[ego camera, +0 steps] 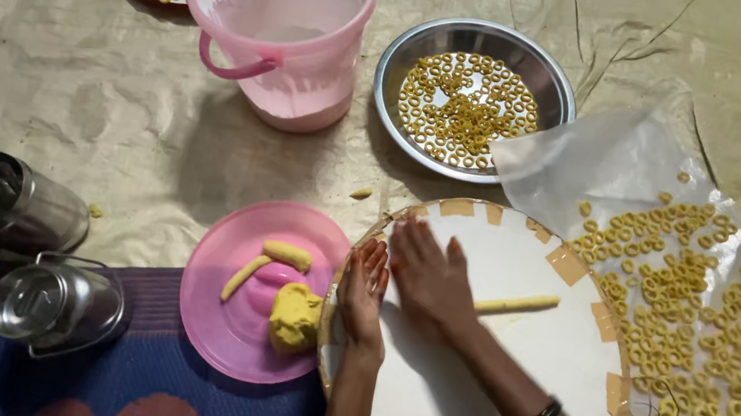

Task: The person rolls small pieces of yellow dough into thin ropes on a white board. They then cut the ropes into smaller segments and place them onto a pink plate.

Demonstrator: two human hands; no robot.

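On the left edge of the floor sheet lie two steel containers (27, 254). Next comes the pink lid (250, 288) with a dough lump (294, 317) and two short dough pieces. The left hand (363, 288) rests flat, fingers together, at the left rim of the round white board (505, 364). The right hand (428, 274), fingers spread, presses flat on one end of the dough rope (516, 304) near the board's middle. Dough rings (705, 328) cover the plastic sheet at the right.

packages: none | labels: none | signs: none | screens: none
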